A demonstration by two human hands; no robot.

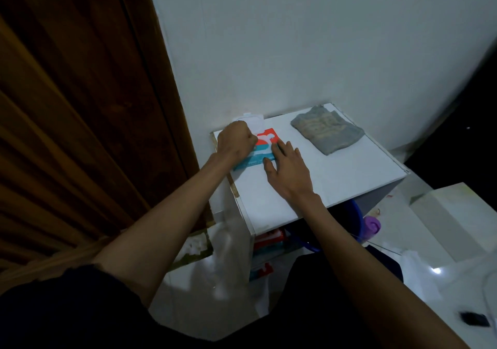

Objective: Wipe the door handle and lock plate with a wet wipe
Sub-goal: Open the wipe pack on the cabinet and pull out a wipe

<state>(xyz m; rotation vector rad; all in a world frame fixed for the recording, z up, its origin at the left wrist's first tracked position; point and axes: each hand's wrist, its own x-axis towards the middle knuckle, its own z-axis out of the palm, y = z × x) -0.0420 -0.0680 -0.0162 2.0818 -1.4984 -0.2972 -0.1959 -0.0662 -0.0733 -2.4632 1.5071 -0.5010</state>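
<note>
Left hand (235,139) pinches the wet wipe pack (266,141) with curled fingers; right hand (289,171), fingers straight, presses its right edge

Left hand (236,140) hides the wipe pack (266,139) opening.

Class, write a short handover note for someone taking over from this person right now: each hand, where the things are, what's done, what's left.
Left hand: curled at the opening of the pack; no pinched wipe can be made out.
Right hand: fingers flat, pressing the pack down.
The pack lies on the white cabinet, lid flipped open. The door is to the left, its handle out of view.
Done: pack opened.
Left: pull a wipe, then wipe handle and lock plate.
</note>
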